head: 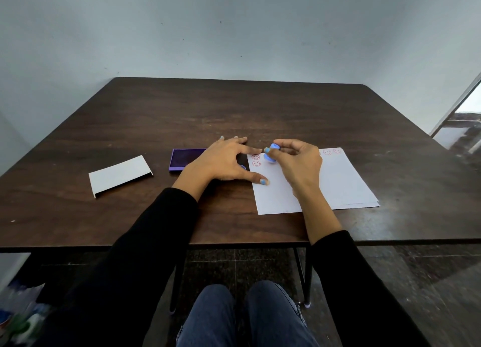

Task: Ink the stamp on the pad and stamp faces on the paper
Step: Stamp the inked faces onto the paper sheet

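A white paper (338, 182) lies on the dark wooden table (234, 112), right of centre. Red smiley faces (256, 160) are printed at its top left, and more show at its top right (331, 151). My right hand (296, 161) pinches a small blue stamp (271, 154) just above the paper, beside the left faces. My left hand (226, 161) lies spread flat, fingertips and thumb on the paper's left edge. A purple ink pad (186, 159) sits open to the left, partly hidden under my left hand.
A white folded card, perhaps the pad's lid or sleeve (119, 174), lies on the table's left. A wall stands behind the table's far edge. My knees show below the near edge.
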`<control>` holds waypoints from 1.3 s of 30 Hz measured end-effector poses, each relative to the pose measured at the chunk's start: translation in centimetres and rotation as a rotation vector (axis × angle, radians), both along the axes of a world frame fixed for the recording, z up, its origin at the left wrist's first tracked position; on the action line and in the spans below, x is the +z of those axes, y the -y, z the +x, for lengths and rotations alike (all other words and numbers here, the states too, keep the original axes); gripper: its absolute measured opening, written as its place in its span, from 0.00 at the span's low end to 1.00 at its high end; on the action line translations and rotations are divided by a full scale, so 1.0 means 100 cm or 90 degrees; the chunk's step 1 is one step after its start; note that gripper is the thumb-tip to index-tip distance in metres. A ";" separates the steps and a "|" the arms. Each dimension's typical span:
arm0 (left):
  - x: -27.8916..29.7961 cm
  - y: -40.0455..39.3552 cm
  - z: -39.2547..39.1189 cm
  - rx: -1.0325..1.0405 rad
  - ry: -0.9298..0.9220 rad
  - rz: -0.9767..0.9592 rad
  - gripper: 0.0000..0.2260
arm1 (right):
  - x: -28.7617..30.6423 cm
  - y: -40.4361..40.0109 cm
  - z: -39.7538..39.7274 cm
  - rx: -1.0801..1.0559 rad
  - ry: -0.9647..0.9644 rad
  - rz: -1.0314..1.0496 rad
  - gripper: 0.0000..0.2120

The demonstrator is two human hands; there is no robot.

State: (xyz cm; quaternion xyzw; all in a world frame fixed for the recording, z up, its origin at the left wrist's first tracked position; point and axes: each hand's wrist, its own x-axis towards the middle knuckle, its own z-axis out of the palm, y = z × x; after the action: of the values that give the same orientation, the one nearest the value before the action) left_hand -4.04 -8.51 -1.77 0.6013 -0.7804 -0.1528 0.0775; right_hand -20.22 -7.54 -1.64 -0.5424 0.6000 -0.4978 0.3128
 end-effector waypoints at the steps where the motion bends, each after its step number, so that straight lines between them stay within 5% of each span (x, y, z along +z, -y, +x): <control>1: 0.000 0.000 0.000 0.000 0.000 0.001 0.38 | 0.000 0.000 0.000 0.003 -0.004 -0.002 0.14; 39: 0.003 -0.003 -0.002 0.002 0.006 -0.004 0.36 | -0.001 -0.004 0.002 0.027 -0.126 -0.030 0.13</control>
State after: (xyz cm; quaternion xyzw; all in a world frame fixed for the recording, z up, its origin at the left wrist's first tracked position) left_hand -4.22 -8.23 -1.51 0.6026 -0.7805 -0.1476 0.0762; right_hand -20.00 -7.10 -1.73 -0.6090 0.6045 -0.4486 0.2498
